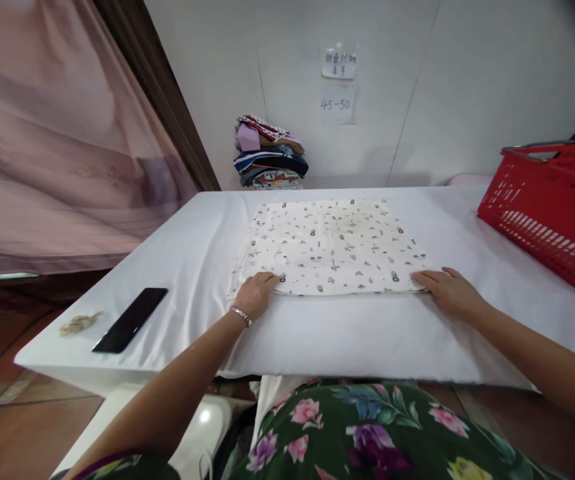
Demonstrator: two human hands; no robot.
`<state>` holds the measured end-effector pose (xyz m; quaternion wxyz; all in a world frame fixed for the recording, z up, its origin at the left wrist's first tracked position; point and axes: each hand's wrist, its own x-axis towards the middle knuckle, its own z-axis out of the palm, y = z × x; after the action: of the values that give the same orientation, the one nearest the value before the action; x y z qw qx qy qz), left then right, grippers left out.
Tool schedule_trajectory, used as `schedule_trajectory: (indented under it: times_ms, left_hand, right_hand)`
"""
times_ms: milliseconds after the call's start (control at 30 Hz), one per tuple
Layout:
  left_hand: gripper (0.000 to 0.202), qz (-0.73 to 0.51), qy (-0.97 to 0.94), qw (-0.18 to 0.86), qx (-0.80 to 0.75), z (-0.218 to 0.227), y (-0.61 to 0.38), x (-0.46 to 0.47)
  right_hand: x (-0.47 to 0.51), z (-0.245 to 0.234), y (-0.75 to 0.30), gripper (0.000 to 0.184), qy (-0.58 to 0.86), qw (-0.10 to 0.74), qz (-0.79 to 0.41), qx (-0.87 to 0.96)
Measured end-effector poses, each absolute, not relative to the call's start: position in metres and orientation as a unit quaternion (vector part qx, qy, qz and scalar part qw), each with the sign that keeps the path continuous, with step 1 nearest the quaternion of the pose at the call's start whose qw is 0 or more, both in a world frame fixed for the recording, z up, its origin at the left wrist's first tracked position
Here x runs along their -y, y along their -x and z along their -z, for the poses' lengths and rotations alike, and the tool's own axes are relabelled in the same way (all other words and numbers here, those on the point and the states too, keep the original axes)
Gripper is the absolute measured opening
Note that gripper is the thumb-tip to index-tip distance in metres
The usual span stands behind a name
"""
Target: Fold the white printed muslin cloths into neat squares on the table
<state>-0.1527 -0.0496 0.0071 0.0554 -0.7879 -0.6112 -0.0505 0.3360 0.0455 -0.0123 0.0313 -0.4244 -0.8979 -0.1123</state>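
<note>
- Along the bottom of the frame, my green flowered clothing is nearest, with a tiled floor showing at lower left.
- Left of centre, my left hand, a bracelet at its wrist, rests on the cloth's near edge, close to the left corner. Its fingers lie together, slightly bent; whether they pinch the edge I can't make out.
- Right of centre, my right hand reaches in with fingers loosely extended, the tips touching the near right corner. I see no clear grip.
- Mid-frame, the printed cream cloth lies flat between and beyond my hands, its near edge apparently layered. I judge that I am squaring and smoothing it partway through a fold; the next move seems to call for an even hold on both near corners, keeping the layers aligned.
- Beneath it, a white-covered table shows soft creases. Toward lower left lie a dark, phone-like slab and a small beige bunch.
- At the right edge stands a red basket.
- Upper left hangs a pink curtain.
- Above centre, a stack of fabrics sits against the pale wall, near paper notes, one marked "45-50".
</note>
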Motion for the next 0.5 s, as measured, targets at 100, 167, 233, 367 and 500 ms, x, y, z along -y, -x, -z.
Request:
schedule_trajectory:
  times_ms: [100,167,233,367,500]
  left_hand:
    - [0.048,0.042,0.782,0.071,0.618,-0.006,0.151,0.046]
    - [0.045,0.043,0.778,0.084,0.621,-0.005,0.152,0.045]
    - [0.043,0.048,0.777,0.091,0.621,-0.003,0.155,0.044]
    - [0.039,0.049,0.78,0.094,0.617,-0.004,0.16,0.042]
    - [0.035,0.052,0.789,0.096,0.605,-0.014,0.163,0.049]
  right_hand:
    - [-0.04,0.009,-0.318,0.047,0.407,0.051,0.118,0.904]
    - [-0.038,0.01,-0.31,0.045,0.404,0.057,0.127,0.904]
    - [-0.039,0.011,-0.306,0.044,0.406,0.058,0.135,0.902]
    - [-0.042,0.005,-0.306,0.038,0.414,0.044,0.124,0.901]
    - [-0.033,-0.012,-0.309,0.035,0.42,0.037,0.109,0.9]
